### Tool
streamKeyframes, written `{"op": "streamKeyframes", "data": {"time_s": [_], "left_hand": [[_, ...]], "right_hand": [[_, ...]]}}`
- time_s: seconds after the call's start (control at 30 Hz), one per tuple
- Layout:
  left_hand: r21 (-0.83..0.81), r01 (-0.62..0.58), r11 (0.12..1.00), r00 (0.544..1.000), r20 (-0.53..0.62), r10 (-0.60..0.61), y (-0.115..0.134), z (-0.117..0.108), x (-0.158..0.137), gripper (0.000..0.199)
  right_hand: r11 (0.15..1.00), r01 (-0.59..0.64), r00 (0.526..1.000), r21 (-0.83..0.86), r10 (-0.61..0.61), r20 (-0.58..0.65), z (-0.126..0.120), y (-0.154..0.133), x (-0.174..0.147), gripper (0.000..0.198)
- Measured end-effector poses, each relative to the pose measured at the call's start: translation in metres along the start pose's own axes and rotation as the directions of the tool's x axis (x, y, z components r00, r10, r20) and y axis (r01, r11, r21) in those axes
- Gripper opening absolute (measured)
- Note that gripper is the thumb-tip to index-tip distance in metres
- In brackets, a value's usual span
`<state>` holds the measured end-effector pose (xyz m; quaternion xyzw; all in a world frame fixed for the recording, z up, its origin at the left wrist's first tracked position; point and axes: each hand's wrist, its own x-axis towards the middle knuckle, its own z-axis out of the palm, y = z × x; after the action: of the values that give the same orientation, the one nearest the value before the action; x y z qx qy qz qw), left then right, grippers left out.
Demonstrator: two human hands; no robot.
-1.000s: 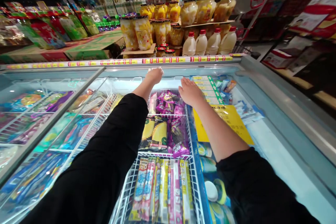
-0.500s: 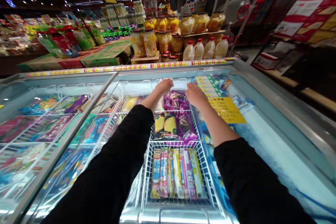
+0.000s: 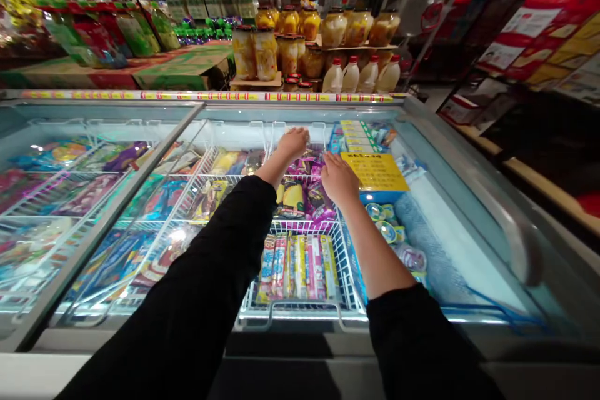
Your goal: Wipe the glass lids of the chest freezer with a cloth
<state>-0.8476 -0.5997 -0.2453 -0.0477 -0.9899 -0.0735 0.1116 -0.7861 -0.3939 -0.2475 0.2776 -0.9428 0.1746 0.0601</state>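
Note:
Both my arms reach into a chest freezer over a white wire basket (image 3: 349, 275). At the basket's far end, my left hand (image 3: 294, 142) is closed, with a bit of something whitish at its fingertips that I cannot make out. My right hand (image 3: 338, 180) is open, palm down, its fingers stretched forward beside the purple ice cream packets (image 3: 320, 201). Those packets lie partly under my hands. A black and yellow ice cream packet (image 3: 292, 195) sits left of them. Long, thin wrapped ice pops (image 3: 300, 267) fill the near compartment.
A yellow sign (image 3: 375, 172) stands right of my right hand, with round-lidded cups (image 3: 387, 231) below it. A metal frame bar (image 3: 112, 219) crosses the freezer at left. Beyond the far rim (image 3: 244, 96) are fruit jars (image 3: 265, 55) and red-capped jugs (image 3: 350, 74).
The view has shifted, and the freezer's near edge now shows. My right hand has drawn back towards me over the purple packets, while my left hand remains at the basket's far end.

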Motion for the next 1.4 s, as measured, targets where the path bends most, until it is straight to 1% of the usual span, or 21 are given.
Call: {"op": "streamKeyframes", "data": {"time_s": [0.07, 0.13, 0.23, 0.3, 0.37, 0.43, 0.47, 0.5, 0.6, 0.67, 0.73, 0.87, 0.9, 0.97, 1.0, 1.1, 1.17, 1.23, 1.27, 1.33, 1.4], "left_hand": [[-0.016, 0.016, 1.0, 1.0, 0.023, -0.016, 0.007, 0.0, -0.018, 0.051], [-0.05, -0.034, 0.998, 0.996, 0.08, 0.038, 0.011, -0.003, -0.041, 0.052], [-0.103, -0.065, 0.993, 0.991, 0.113, 0.076, 0.005, -0.009, -0.061, 0.053], [-0.109, 0.001, 0.994, 0.995, 0.1, 0.01, 0.0, -0.013, -0.059, 0.053], [-0.085, 0.104, 0.991, 0.992, 0.079, -0.098, 0.003, -0.016, -0.051, 0.054], [-0.05, 0.182, 0.982, 0.98, 0.087, -0.177, 0.015, -0.018, -0.048, 0.055], [-0.04, 0.184, 0.982, 0.98, 0.09, -0.18, 0.023, -0.019, -0.052, 0.055], [-0.037, 0.162, 0.986, 0.982, 0.107, -0.157, 0.031, -0.02, -0.058, 0.055], [-0.035, 0.001, 0.999, 0.989, 0.148, 0.004, 0.05, -0.023, -0.091, 0.054], [-0.031, -0.092, 0.995, 0.983, 0.158, 0.096, 0.051, -0.027, -0.109, 0.053], [-0.045, -0.111, 0.993, 0.978, 0.172, 0.117, 0.045, -0.032, -0.113, 0.054], [-0.048, 0.122, 0.991, 0.979, 0.171, -0.112, 0.038, -0.034, -0.088, 0.057], [-0.048, 0.175, 0.983, 0.974, 0.153, -0.166, 0.042, -0.032, -0.082, 0.057], [-0.05, 0.219, 0.974, 0.97, 0.12, -0.212, 0.055, -0.029, -0.082, 0.057], [-0.052, 0.205, 0.977, 0.973, 0.12, -0.197, 0.063, -0.027, -0.087, 0.057], [-0.046, 0.059, 0.997, 0.985, 0.164, -0.051, 0.078, -0.025, -0.121, 0.055], [-0.067, -0.052, 0.996, 0.986, 0.156, 0.061, 0.077, -0.027, -0.146, 0.054], [-0.089, -0.084, 0.992, 0.98, 0.174, 0.099, 0.067, -0.032, -0.159, 0.054], [-0.095, -0.066, 0.993, 0.98, 0.181, 0.082, 0.061, -0.035, -0.161, 0.054], [-0.092, 0.019, 0.996, 0.985, 0.174, -0.002, 0.054, -0.039, -0.154, 0.053], [-0.077, 0.118, 0.99, 0.983, 0.154, -0.105, 0.057, -0.04, -0.143, 0.052]], "right_hand": [[0.999, 0.002, 0.999, 0.033, -0.001, -0.044, 0.0, 0.001, 0.001, 0.056], [0.999, 0.007, 0.998, 0.045, -0.004, -0.06, -0.001, -0.001, 0.001, 0.056], [1.0, 0.0, 0.999, 0.028, 0.001, -0.044, -0.003, -0.005, -0.003, 0.055], [1.0, -0.007, 1.0, 0.006, 0.008, -0.03, -0.006, -0.009, -0.006, 0.055], [1.0, -0.008, 1.0, -0.014, 0.008, -0.017, -0.008, -0.011, -0.008, 0.055], [1.0, -0.006, 1.0, -0.025, 0.006, -0.004, -0.009, -0.012, -0.009, 0.056], [1.0, -0.004, 1.0, -0.025, 0.004, 0.0, -0.009, -0.012, -0.009, 0.056], [1.0, 0.002, 1.0, -0.023, -0.002, 0.0, -0.009, -0.012, -0.009, 0.056], [1.0, 0.014, 1.0, -0.006, -0.014, -0.024, -0.007, -0.01, -0.009, 0.057], [1.0, 0.022, 0.999, 0.003, -0.022, -0.044, -0.005, -0.009, -0.009, 0.057], [1.0, 0.025, 0.998, 0.005, -0.025, -0.055, -0.005, -0.008, -0.009, 0.057], [1.0, 0.016, 0.999, -0.003, -0.016, -0.031, -0.006, -0.008, -0.008, 0.057], [1.0, 0.012, 1.0, -0.003, -0.012, -0.023, -0.007, -0.008, -0.008, 0.057], [1.0, 0.005, 1.0, 0.0, -0.005, -0.016, -0.008, -0.008, -0.008, 0.057], [1.0, 0.0, 1.0, 0.005, 0.0, -0.021, -0.008, -0.008, -0.007, 0.057], [1.0, -0.002, 0.999, 0.02, 0.003, -0.049, -0.007, -0.008, -0.007, 0.055], [1.0, -0.002, 0.998, 0.019, 0.003, -0.062, -0.007, -0.008, -0.008, 0.055], [1.0, 0.002, 0.998, 0.011, -0.002, -0.063, -0.006, -0.008, -0.008, 0.055], [1.0, 0.005, 0.998, 0.007, -0.004, -0.059, -0.006, -0.008, -0.009, 0.055], [1.0, 0.01, 0.999, 0.003, -0.01, -0.05, -0.005, -0.008, -0.009, 0.056], [1.0, 0.013, 0.999, 0.004, -0.013, -0.049, -0.005, -0.007, -0.008, 0.057]]}}
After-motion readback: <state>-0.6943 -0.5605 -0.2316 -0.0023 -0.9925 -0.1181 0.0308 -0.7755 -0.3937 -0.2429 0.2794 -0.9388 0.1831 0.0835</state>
